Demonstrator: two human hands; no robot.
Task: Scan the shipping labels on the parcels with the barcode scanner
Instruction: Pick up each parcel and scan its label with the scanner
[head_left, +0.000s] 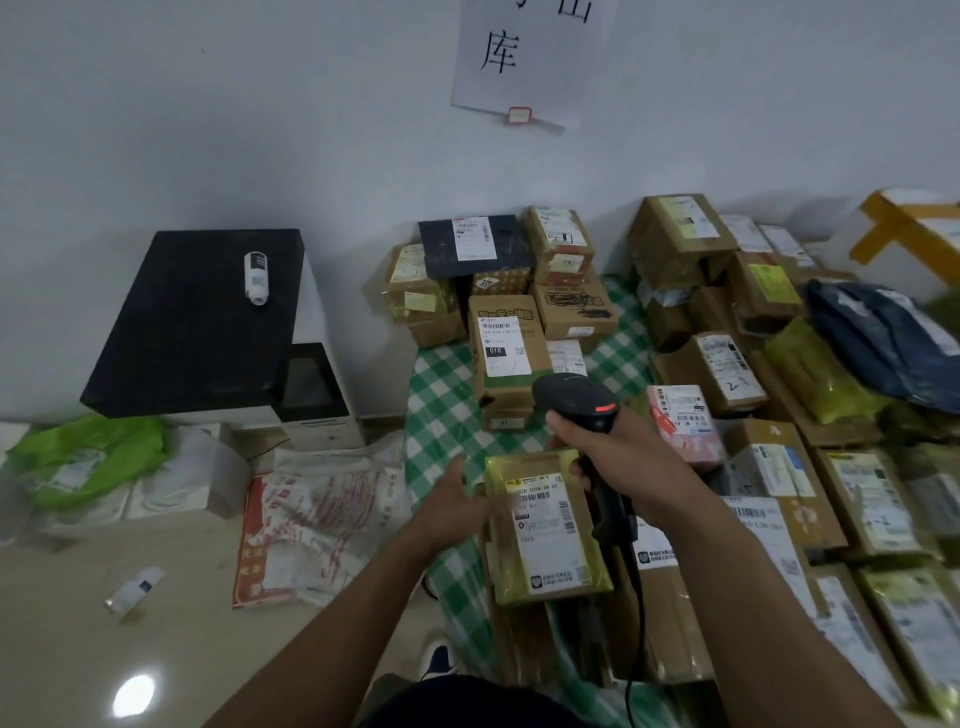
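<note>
My right hand (631, 457) grips the handle of a black barcode scanner (574, 402), whose head points away over the table and shows a red light. Just below it lies a yellow-taped cardboard parcel (548, 535) with a white shipping label (545, 512) facing up. My left hand (457, 501) touches the parcel's left edge with its fingers fairly straight. The scanner's cable (636, 623) hangs down toward me. A tall box with a white label (501, 345) stands behind the scanner.
Several labelled cardboard parcels cover the green-checked tablecloth (441, 395), stacked at the back (467, 270) and right (779, 467). A dark blue bag (883, 343) lies far right. A printer with a black lid (197, 322) stands left; sacks (322, 514) and a bottle (135, 590) lie on the floor.
</note>
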